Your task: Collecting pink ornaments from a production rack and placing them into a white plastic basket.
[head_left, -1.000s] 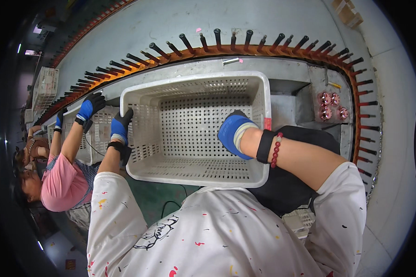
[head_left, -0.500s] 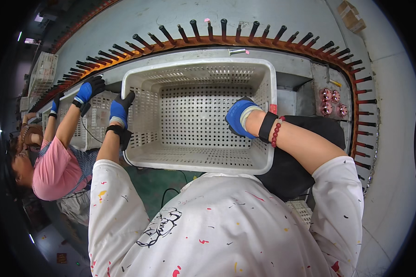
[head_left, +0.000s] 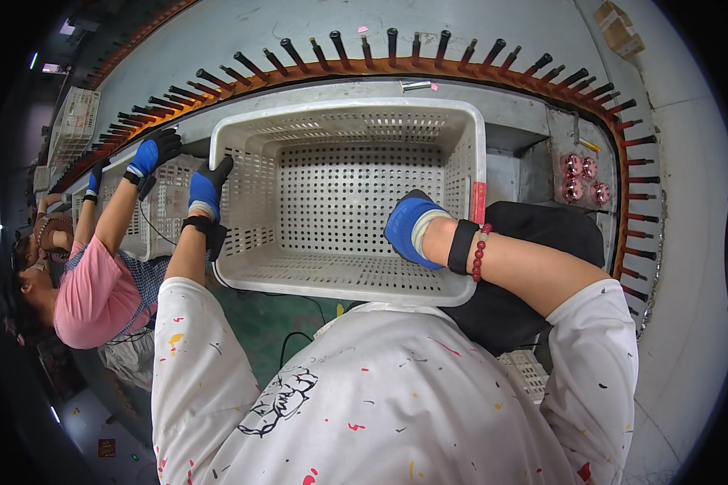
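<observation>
A large grey-white plastic basket [head_left: 344, 107] with perforated walls and floor stands right in front of me; nothing lies on its visible floor. My left hand [head_left: 208, 187], in a blue and black glove, is closed over the basket's left rim. Inside the basket, toward its near right corner, is my right hand [head_left: 415, 230], gloved the same way. Its back faces up and its fingers are hidden beneath, so I cannot see whether they hold anything. A red tag [head_left: 479, 202] shows on the basket's right edge beside my right wrist.
Beyond the basket curves an orange track [head_left: 299, 77] carrying upright dark pegs. Several shiny pink round pieces [head_left: 573, 166] sit on the ledge at right. A silver tube [head_left: 416, 85] lies behind the basket. At left, a co-worker in a pink top [head_left: 97, 283] reaches toward another basket [head_left: 166, 206].
My right hand has shifted slightly left and its fingers have dropped from sight. More of the red tag shows. My left hand stays on the rim.
</observation>
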`<state>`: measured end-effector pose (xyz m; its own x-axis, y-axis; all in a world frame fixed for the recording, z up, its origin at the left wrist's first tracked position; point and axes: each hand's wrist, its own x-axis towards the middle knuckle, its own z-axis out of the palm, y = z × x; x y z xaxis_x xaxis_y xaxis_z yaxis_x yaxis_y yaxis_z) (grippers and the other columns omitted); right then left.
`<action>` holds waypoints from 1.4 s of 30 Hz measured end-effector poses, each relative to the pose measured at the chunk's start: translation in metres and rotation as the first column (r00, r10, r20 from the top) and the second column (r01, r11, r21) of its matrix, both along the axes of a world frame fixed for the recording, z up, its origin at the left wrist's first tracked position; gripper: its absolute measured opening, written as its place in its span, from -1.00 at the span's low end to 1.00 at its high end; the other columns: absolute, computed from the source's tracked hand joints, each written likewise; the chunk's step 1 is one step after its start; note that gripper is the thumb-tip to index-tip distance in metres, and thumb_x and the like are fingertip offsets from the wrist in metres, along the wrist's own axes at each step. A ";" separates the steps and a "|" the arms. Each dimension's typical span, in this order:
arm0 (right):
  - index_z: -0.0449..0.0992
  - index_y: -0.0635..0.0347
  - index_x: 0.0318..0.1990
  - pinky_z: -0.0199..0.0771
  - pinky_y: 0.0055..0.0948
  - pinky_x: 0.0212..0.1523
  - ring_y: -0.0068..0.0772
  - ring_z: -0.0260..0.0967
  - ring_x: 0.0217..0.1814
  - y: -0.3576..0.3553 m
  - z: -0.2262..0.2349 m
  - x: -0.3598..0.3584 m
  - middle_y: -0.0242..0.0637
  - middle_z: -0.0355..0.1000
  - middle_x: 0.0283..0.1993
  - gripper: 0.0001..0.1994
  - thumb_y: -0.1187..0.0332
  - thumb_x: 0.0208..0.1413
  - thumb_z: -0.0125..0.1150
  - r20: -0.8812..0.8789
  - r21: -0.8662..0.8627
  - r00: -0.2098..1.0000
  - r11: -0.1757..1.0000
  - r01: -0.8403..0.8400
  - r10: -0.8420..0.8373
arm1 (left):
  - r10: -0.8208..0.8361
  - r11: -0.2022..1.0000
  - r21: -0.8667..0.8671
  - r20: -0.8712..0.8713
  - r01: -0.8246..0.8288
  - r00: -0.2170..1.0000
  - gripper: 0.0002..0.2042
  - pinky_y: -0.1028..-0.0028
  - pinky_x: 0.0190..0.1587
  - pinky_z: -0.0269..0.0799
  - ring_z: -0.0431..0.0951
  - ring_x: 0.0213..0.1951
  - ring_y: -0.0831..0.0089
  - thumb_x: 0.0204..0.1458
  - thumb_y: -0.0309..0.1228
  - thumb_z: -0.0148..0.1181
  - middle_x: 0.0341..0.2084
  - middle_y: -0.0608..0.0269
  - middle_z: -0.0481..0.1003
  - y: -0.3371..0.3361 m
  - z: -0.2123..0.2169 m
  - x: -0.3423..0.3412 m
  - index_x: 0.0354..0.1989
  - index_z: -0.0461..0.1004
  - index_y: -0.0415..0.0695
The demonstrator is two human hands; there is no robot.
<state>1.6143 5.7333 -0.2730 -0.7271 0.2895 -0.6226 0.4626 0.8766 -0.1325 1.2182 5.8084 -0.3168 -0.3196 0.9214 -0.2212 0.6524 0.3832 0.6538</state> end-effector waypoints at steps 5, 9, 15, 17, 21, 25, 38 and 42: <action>0.63 0.03 -0.37 0.42 -0.31 -0.37 -0.32 0.50 -0.33 -0.007 0.005 0.004 -0.34 0.53 -0.37 -0.85 0.37 -0.17 0.22 -0.016 0.069 1.000 0.998 -0.009 0.010 | -0.039 0.976 0.198 -0.254 0.091 0.966 -0.53 0.30 -0.24 0.38 0.54 -0.34 0.15 -0.10 -0.09 0.22 -0.37 -0.04 0.54 -0.010 0.008 0.015 -0.18 0.48 -0.28; 0.63 0.02 -0.38 0.42 -0.31 -0.40 -0.33 0.49 -0.34 -0.010 0.010 0.002 -0.35 0.53 -0.38 -0.85 0.36 -0.19 0.24 -0.003 0.063 0.999 0.997 -0.040 0.040 | -0.020 0.991 0.124 -0.284 0.058 0.959 -0.55 0.27 -0.21 0.40 0.55 -0.26 0.06 -0.09 -0.09 0.19 -0.32 -0.10 0.54 -0.013 0.014 0.022 -0.16 0.50 -0.22; 0.63 0.01 -0.38 0.42 -0.30 -0.43 -0.33 0.50 -0.35 -0.015 0.006 0.000 -0.36 0.53 -0.39 -0.84 0.36 -0.20 0.25 0.007 0.040 0.999 0.998 -0.044 0.044 | -0.027 0.996 0.075 -0.203 0.043 0.979 -0.54 0.29 -0.20 0.40 0.55 -0.26 0.09 -0.09 -0.08 0.18 -0.31 -0.09 0.54 -0.013 0.009 0.013 -0.15 0.49 -0.23; 0.63 0.02 -0.38 0.43 -0.31 -0.42 -0.32 0.50 -0.34 -0.014 0.006 -0.001 -0.36 0.54 -0.38 -0.85 0.37 -0.19 0.24 0.022 0.028 0.999 0.998 -0.050 0.049 | -0.016 0.997 0.071 -0.179 0.029 0.984 -0.54 0.31 -0.20 0.39 0.55 -0.26 0.14 -0.09 -0.09 0.18 -0.31 -0.07 0.54 -0.012 0.010 0.015 -0.13 0.49 -0.23; 0.63 0.02 -0.38 0.43 -0.31 -0.42 -0.32 0.50 -0.34 -0.008 0.002 -0.005 -0.34 0.54 -0.38 -0.85 0.37 -0.18 0.23 0.007 0.043 0.999 0.998 -0.051 0.051 | -0.019 0.997 0.078 -0.154 0.031 0.988 -0.51 0.34 -0.23 0.37 0.52 -0.34 0.23 -0.10 -0.07 0.21 -0.36 0.01 0.54 -0.009 0.009 0.011 -0.17 0.49 -0.29; 0.62 0.03 -0.39 0.44 -0.31 -0.40 -0.29 0.50 -0.34 0.005 0.001 -0.010 -0.32 0.54 -0.38 -0.85 0.37 -0.17 0.22 -0.014 0.051 0.999 0.998 -0.040 0.041 | -0.013 0.994 0.107 -0.132 0.027 0.991 -0.52 0.34 -0.24 0.37 0.51 -0.36 0.28 -0.09 -0.07 0.20 -0.37 0.03 0.55 -0.002 0.008 0.001 -0.18 0.50 -0.28; 0.58 -0.02 -0.39 0.41 -0.22 -0.27 -0.18 0.49 -0.31 -0.034 0.014 -0.024 -0.24 0.53 -0.40 -0.75 0.14 0.05 -0.01 -0.097 0.086 0.994 0.996 -0.030 0.039 | -0.020 0.989 0.139 -0.176 0.045 0.984 -0.58 0.24 -0.16 0.38 0.50 -0.17 -0.02 -0.06 -0.11 0.14 -0.25 -0.13 0.50 -0.037 0.030 0.001 -0.12 0.48 -0.15; 0.57 0.00 -0.42 0.41 -0.18 -0.27 -0.17 0.49 -0.33 -0.044 0.009 -0.017 -0.23 0.52 -0.42 -0.76 0.14 0.02 0.00 -0.152 0.091 0.988 0.996 -0.017 0.031 | 0.013 0.993 0.119 -0.207 0.012 0.978 -0.54 0.21 -0.14 0.37 0.47 -0.16 -0.06 -0.09 -0.03 0.14 -0.28 -0.17 0.49 -0.048 0.054 0.007 -0.17 0.50 -0.16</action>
<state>1.5971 5.6896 -0.2638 -0.8192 0.3203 -0.4758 0.4218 0.8986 -0.1212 1.2251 5.7602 -0.2629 -0.3471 0.9370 -0.0389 0.7781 0.3109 0.5458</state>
